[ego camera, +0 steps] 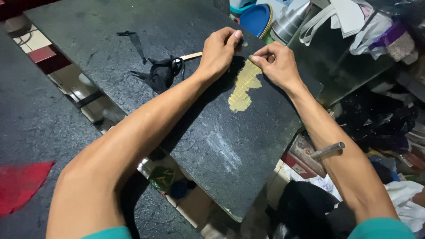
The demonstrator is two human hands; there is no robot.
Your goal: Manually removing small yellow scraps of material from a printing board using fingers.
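Note:
A dark stone-like slab [212,146] lies slanted in front of me. On its far part lies a yellow gridded strip [244,86] of thin material. My right hand [276,62] pinches the strip's top edge with thumb and fingers. My left hand [219,48] is closed just left of it at the slab's far edge, fingertips pressed near the same end of the strip. What the left fingers grip is hidden.
A black scrap of cloth [161,73] with a pale flat stick [191,55] lies left of my hands. A red cloth [20,183] lies at lower left. Blue bowl [256,17], bags and clutter fill the right side; a metal rod [327,149] juts out there.

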